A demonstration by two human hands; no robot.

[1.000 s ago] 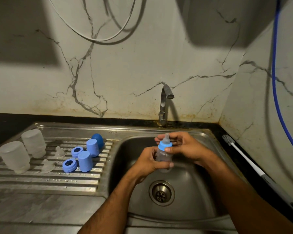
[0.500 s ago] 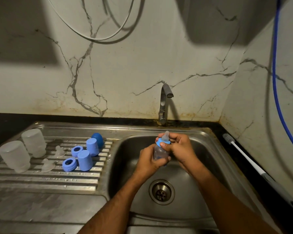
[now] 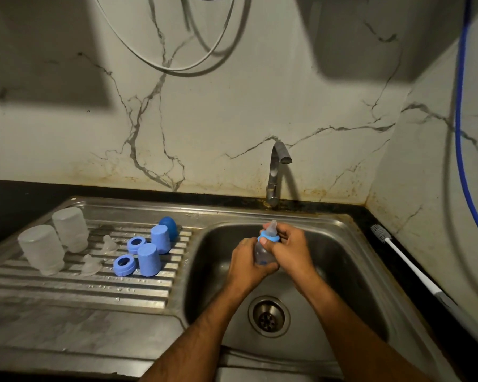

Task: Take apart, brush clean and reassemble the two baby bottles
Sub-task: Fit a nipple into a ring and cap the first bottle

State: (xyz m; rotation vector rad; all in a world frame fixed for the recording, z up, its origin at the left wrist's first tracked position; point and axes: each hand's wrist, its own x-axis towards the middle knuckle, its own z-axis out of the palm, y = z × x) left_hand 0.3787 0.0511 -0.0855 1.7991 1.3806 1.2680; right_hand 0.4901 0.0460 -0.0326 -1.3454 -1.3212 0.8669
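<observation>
Over the sink basin (image 3: 342,260) I hold a small clear baby bottle (image 3: 261,253) upright, its blue ring (image 3: 271,238) and clear teat (image 3: 272,229) on top. My left hand (image 3: 249,261) grips the bottle body. My right hand (image 3: 290,249) wraps the blue ring at the neck. On the ribbed drainboard (image 3: 75,288) to the left stand two frosted bottle bodies (image 3: 42,249) upside down, two clear teats (image 3: 109,245), two blue rings (image 3: 124,264) and blue caps (image 3: 149,259).
A white-handled bottle brush (image 3: 406,267) lies on the dark counter right of the sink. The tap (image 3: 278,172) stands behind the basin, no water running. The drain (image 3: 268,317) sits near the basin's front. A blue hose (image 3: 460,133) hangs at the right wall.
My right hand has shifted from the far side of the bottle top to close round the blue ring, and both hands drew closer together with the bottle.
</observation>
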